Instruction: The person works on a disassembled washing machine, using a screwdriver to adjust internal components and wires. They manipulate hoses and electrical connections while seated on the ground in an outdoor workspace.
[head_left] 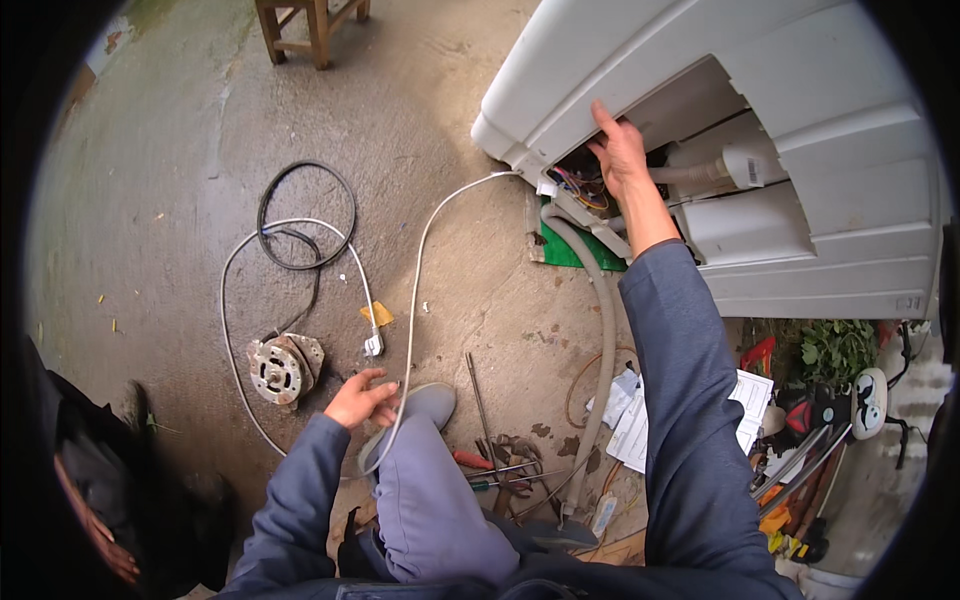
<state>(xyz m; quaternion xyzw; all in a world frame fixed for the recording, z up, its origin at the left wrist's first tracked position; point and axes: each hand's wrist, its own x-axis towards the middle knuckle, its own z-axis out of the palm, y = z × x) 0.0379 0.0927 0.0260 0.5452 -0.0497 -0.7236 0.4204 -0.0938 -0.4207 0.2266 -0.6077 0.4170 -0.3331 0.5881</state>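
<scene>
Concrete floor [180, 220], darker toward the left, ran beneath everything, with a wooden stool [318, 35] standing at the far edge. On the right was a white machine [855, 110], its side cut by a large opening; the person's right hand [622, 155] was at that opening, thumb raised against the panel, fingers inside beside some coloured wires [582, 188], so I couldn't tell whether they gripped anything. Their left hand [365, 400] hung loosely spread above a shoe [432, 402], a pale cord [416, 300] from the machine passing at its fingertips; I couldn't tell if they touched. Just beyond that hand lay a round motor [285, 370] and a white plug [373, 346]. Papers [628, 432] lay near the right sleeve [690, 370].
</scene>
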